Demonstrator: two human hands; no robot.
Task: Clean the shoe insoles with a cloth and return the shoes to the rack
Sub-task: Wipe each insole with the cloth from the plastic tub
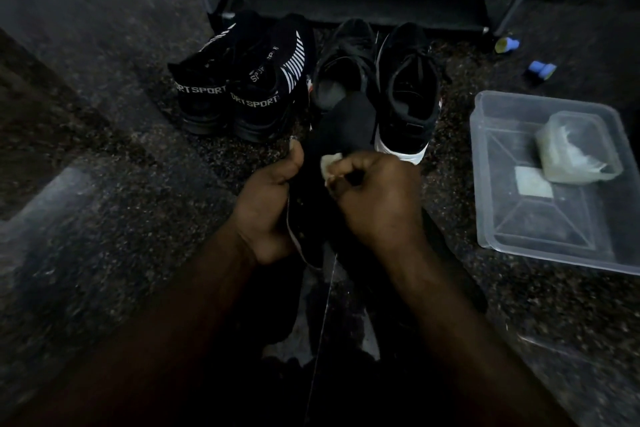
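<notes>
The insole point(346, 125) is a long black strip held just above the floor point(138, 184) in front of the person. Its long axis runs away from the body, and its far end lies over the mouth of the black shoe point(341, 66) ahead. The near end is lost in shadow between the wrists.

The left hand point(266, 201) grips the insole's left edge, with the thumb up along the edge and the fingers curled under it, out of sight. The right hand point(377, 198) is closed into a fist on a pale cloth point(328, 163), bunched tight in its fingers point(346, 173). It presses the cloth down on the insole's upper face, about midway along.

Most of the visible surface lies beyond the cloth, toward the shoes. A wipe would likely run along the length, with the left hand holding the strip steady.

The white-soled shoe point(408, 104) stands just right of the far end, and the rack point(346, 7) is behind both shoes. A clear tub point(540, 222) sits well apart to the right.
</notes>
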